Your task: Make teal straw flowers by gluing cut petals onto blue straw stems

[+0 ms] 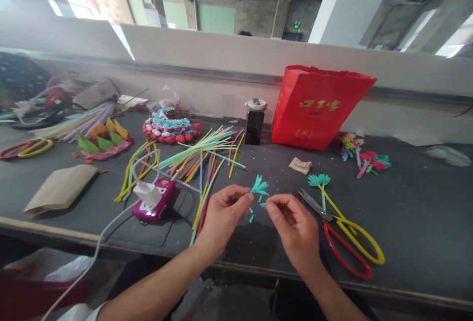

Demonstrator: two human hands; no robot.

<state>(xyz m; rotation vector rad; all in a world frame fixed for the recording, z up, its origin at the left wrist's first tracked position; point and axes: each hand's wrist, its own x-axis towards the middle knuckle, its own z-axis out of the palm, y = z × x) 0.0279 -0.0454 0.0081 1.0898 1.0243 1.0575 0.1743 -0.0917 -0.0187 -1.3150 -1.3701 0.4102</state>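
Note:
My left hand point(224, 214) pinches a small teal fringed straw flower point(259, 186) between thumb and forefinger, just above the dark table point(414, 212). My right hand point(291, 225) is closed in a pinch close beside it, fingertips near small teal scraps point(253, 213) lying under the flower; what it holds, if anything, is too small to name. Red-handled scissors point(338, 237) lie to the right of my right hand. A finished teal flower on a yellow straw point(321, 183) lies across them.
A heap of coloured straws point(203, 156) spreads behind my left hand. A purple power strip with white plug point(153, 198), a brown paper bag point(59, 188), a red shopping bag point(318, 107), a black bottle point(254, 121), a straw cake model point(170, 126) and more straw flowers point(364, 156) stand around.

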